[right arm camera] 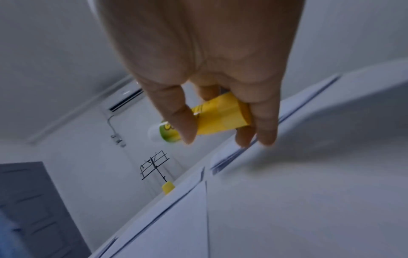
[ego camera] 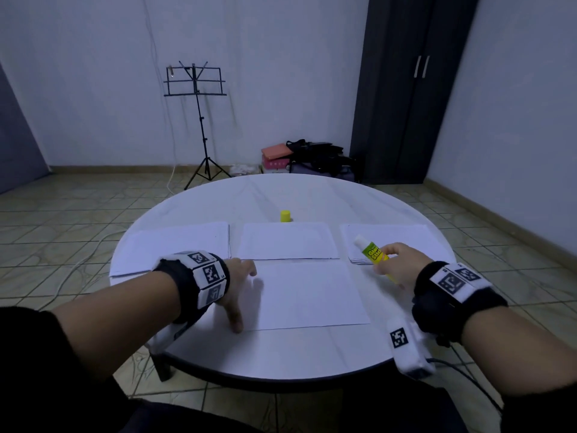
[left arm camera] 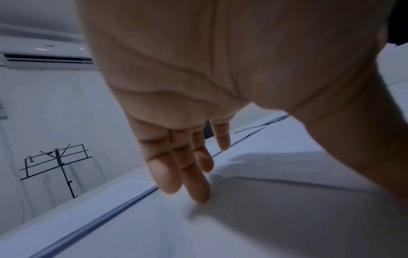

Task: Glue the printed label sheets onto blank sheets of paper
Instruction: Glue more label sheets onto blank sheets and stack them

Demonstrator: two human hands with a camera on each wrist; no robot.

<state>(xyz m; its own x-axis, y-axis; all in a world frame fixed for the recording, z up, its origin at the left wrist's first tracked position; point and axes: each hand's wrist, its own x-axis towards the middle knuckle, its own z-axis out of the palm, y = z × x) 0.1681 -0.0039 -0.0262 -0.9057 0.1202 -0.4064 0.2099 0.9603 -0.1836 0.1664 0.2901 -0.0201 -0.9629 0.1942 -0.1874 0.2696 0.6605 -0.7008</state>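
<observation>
Yellow glue stick (ego camera: 375, 255) is gripped in the right hand (ego camera: 398, 266), left hand (ego camera: 239, 276) spread flat pinning the near sheet (ego camera: 309, 295), so glue should probably be spread evenly to the edges.

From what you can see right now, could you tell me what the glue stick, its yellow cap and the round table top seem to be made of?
Glue stick: probably smooth plastic, going by its glossy printed yellow-green barrel and white tip. Yellow cap: likely the same moulded plastic, opaque and evenly coloured. Table top: a smooth white surface with a faint sheen, perhaps laminate or a plastic cover; the dark edge hints at another core, which I cannot identify.
</observation>
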